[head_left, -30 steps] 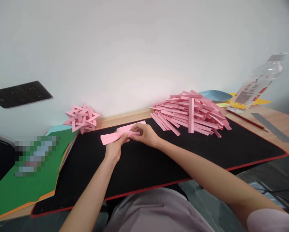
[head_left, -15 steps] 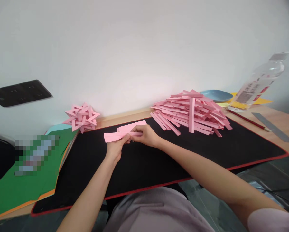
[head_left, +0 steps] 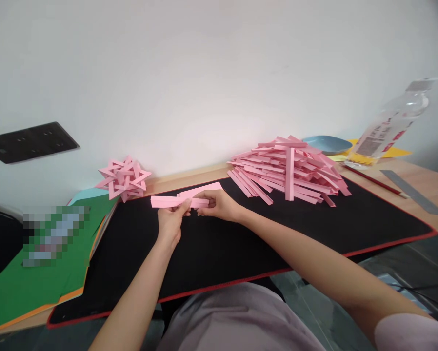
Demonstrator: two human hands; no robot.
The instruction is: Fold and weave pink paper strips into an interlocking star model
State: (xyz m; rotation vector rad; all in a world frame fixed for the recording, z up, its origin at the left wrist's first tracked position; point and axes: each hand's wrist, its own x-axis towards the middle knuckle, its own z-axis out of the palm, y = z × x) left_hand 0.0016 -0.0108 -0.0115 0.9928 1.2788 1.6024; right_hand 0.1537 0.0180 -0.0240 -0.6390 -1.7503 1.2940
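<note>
Between my two hands is a creased pink paper strip [head_left: 164,201], held level above the black mat. My left hand [head_left: 171,222] pinches it near the middle, thumb on top. My right hand [head_left: 221,204] grips its right end with fingers curled round it. Just behind, a flat piece of pink paper [head_left: 208,187] lies on the mat, partly covered by the held strip and my right hand. To the right rises a heap of folded pink paper strips [head_left: 277,170]. At the back left sits a pink star-shaped paper model [head_left: 124,179].
The black mat [head_left: 219,253] has a red edge. Green and orange paper sheets [head_left: 32,287] lie at left. On the right are a blue dish [head_left: 327,144], a clear bottle [head_left: 390,124], a pencil [head_left: 374,181] and a grey ruler [head_left: 412,191]. A dark socket panel [head_left: 30,141] is on the wall.
The held strip has shifted slightly left and away from me, and now lies more level. My left hand moved with it; its thumb now presses on top. My right hand keeps its grip.
</note>
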